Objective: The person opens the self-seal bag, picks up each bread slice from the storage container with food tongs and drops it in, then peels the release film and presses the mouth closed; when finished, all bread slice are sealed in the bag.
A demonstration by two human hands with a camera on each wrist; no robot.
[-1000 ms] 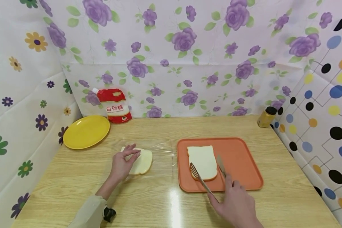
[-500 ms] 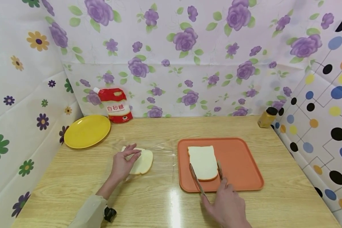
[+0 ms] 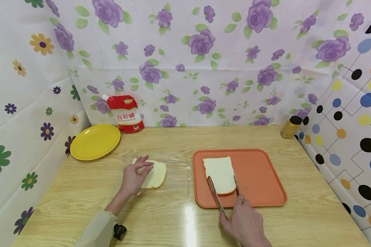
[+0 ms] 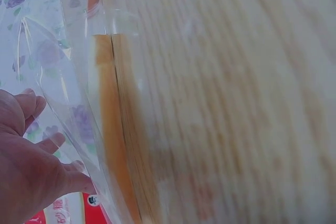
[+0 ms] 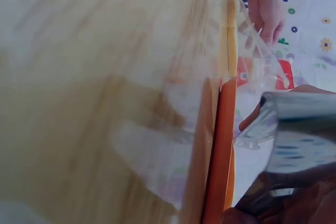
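My left hand [image 3: 134, 176] pinches the upper film of a clear plastic bag [image 3: 179, 171], which rises like a tent toward the fingers in the left wrist view. Under that film lies a bread slice [image 3: 157, 175], partly covered by the hand. Over the orange tray [image 3: 259, 178], my right hand [image 3: 245, 221] grips metal tongs [image 3: 214, 192]. The two tong arms straddle the lower part of a second bread slice [image 3: 219, 175] on the tray, one tip at each side edge. In the right wrist view the metal of the tongs [image 5: 304, 129] fills the right side.
A yellow plate [image 3: 95, 142] lies at the back left beside a red and white sugar pouch [image 3: 126, 115]. At the back right stands a small yellow jar [image 3: 290, 127] with a black lid. Patterned cloth walls border the wooden table [image 3: 160, 219] on three sides.
My right hand has moved left and the tongs have narrowed, bringing the right arm in to the slice's right edge. My left hand stays in place.
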